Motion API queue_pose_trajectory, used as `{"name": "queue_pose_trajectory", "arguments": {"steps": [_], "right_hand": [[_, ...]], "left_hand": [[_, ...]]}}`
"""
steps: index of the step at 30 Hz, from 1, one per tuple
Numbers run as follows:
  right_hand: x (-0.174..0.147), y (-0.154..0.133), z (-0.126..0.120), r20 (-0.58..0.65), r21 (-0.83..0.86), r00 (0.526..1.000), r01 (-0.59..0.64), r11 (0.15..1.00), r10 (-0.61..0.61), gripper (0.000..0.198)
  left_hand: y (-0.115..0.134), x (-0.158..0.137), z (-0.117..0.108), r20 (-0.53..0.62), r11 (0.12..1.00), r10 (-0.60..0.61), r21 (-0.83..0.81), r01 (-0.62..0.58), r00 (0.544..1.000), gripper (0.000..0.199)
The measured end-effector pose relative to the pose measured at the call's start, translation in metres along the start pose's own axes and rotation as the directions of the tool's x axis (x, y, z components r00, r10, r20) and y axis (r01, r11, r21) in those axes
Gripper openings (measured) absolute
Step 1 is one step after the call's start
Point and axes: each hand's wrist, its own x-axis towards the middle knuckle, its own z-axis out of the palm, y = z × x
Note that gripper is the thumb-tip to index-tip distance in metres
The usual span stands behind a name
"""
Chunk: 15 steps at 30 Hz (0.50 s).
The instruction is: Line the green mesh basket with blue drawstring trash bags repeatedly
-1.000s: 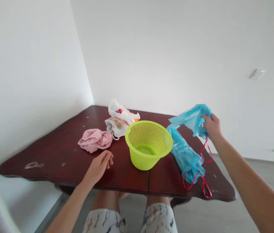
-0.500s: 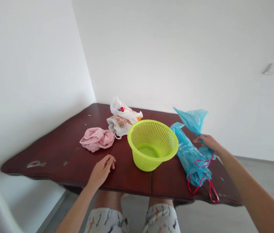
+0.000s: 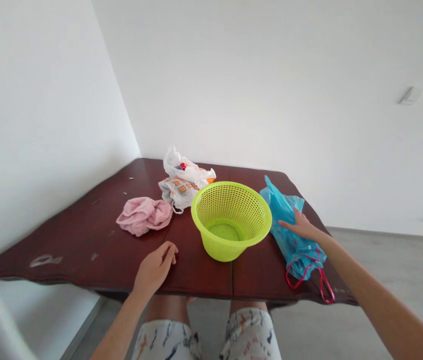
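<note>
Item one, left of centre: a pink cloth (image 3: 144, 216), lying crumpled. Item two, lower left of centre: the left hand (image 3: 156, 267), resting on the bench (image 3: 80, 240); its fingers are curling loosely, its palm is hiding, and whether it is closing fully cannot be told. Item three, upper centre: a white plastic bag (image 3: 196, 175) with orange print, slumping behind the cloth. Item four, centre: a lime-green basket (image 3: 222, 248), standing upright, with nothing showing inside. Item five, right of centre: blue plastic bags (image 3: 277, 200), lying in a creased heap just beside the basket, red drawstrings (image 3: 326, 287) trailing toward the front edge. Item six, upon these: the right hand (image 3: 301, 227), spreading thumb and fingers apart, gripping nothing visibly. Risks, as judged: a loop could be snagging on the right wrist and dragging the heap off the edge; thin film could be slipping or springing open under light pressure; a sideways push could be nudging the basket. Surface: dark red-brown wood, showing a centre seam, pale scuffs and a wavy rim. Room: plain white walls (image 3: 252, 90) are meeting at upper left, a switch plate (image 3: 413, 95) is sitting upper right, and pale grey floor (image 3: 395, 255) is showing lower right.
</note>
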Motion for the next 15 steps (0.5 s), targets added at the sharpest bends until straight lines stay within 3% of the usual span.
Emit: {"name": "queue_pose_trajectory", "arguments": {"steps": [3, 7, 10, 15], "right_hand": [[-0.011, -0.017, 0.039, 0.115, -0.089, 0.993, 0.017, 0.996, -0.007, 0.13], [-0.02, -0.035, 0.074, 0.124, -0.192, 0.992, 0.056, 0.98, -0.032, 0.105], [-0.015, -0.043, 0.082, 0.092, -0.205, 0.995, 0.064, 0.977, -0.046, 0.096], [0.003, -0.051, 0.083, 0.08, -0.213, 0.996, 0.055, 0.975, -0.039, 0.096]], "left_hand": [[0.003, -0.003, 0.0, -0.001, 1.0, 0.006, 0.025, -0.006, 1.0, 0.04], [0.003, -0.005, 0.001, 0.008, 0.999, 0.027, 0.04, -0.028, 1.0, 0.039], [0.003, -0.005, 0.001, 0.01, 0.998, 0.013, 0.059, -0.014, 1.0, 0.039], [0.007, -0.004, 0.002, 0.016, 0.997, -0.003, 0.071, 0.002, 1.0, 0.038]]}}
